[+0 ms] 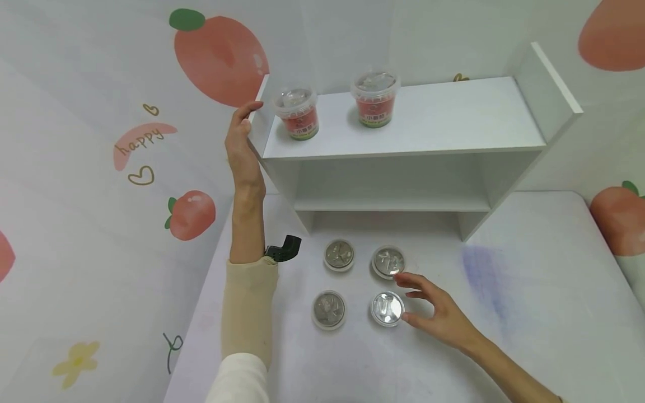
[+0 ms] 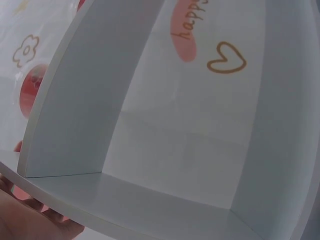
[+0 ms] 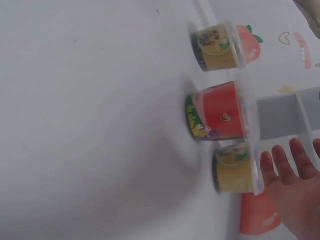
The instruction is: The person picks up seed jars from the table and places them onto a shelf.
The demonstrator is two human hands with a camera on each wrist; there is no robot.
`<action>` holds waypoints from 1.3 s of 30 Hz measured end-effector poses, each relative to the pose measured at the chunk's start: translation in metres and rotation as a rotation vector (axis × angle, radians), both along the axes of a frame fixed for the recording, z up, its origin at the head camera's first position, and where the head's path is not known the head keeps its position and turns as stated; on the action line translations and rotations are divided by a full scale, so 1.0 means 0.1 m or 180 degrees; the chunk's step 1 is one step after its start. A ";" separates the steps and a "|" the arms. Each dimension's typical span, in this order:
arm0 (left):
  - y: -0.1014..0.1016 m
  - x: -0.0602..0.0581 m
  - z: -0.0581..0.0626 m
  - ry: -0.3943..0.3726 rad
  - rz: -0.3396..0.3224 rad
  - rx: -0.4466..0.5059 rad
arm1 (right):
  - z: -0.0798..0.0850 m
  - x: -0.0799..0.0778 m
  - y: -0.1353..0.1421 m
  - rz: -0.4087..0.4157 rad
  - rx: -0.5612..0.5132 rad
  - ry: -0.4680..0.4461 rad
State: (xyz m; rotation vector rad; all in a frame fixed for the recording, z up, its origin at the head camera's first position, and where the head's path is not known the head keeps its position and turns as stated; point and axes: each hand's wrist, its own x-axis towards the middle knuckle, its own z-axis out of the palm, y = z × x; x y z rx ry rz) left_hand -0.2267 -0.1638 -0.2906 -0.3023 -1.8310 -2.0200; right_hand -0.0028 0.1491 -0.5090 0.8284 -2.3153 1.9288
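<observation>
White-and-beige sleeve cloth (image 1: 249, 313) covers the left forearm, in front of the left end of the white shelf (image 1: 453, 112), with a black strap piece (image 1: 284, 248) at the wrist. Up at that end, the left hand (image 1: 243, 148) grips the upper edge of the shelf's left side panel, one finger over it and the others along its outer face.

Before the shelf's right half, the right hand (image 1: 438, 313) grasps nothing, its fingers parted around the right side of a shiny-lidded tub (image 1: 387, 309). This tub stands on the white table (image 1: 403, 369), farther out from the shelf than the back right tub (image 1: 389, 263), which the index fingertip overlaps; whether either is touched, I cannot tell. Toward the shelf's left end stand the back left tub (image 1: 339, 254) and front left tub (image 1: 329, 310), well apart from that hand.

On the shelf's top board, a red-labelled tub (image 1: 302, 123) stands just beside the left hand, and a second red-labelled tub (image 1: 375, 112) nearer the middle.
</observation>
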 end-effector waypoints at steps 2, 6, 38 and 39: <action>0.00 0.00 0.00 0.0006 -0.0007 -0.0005 | -0.02 0.02 -0.01 0.0001 0.0010 -0.0053; -0.01 -0.01 -0.01 -0.0002 -0.0008 -0.0022 | -0.05 0.04 -0.04 0.0014 0.0044 -0.0108; 0.02 -0.05 -0.03 0.0090 -0.0023 0.0081 | -0.45 0.14 -0.23 -0.0191 0.0662 -0.0693; 0.02 -0.05 -0.03 0.0099 -0.0014 0.0060 | -0.46 0.14 -0.23 -0.0198 0.0676 -0.0712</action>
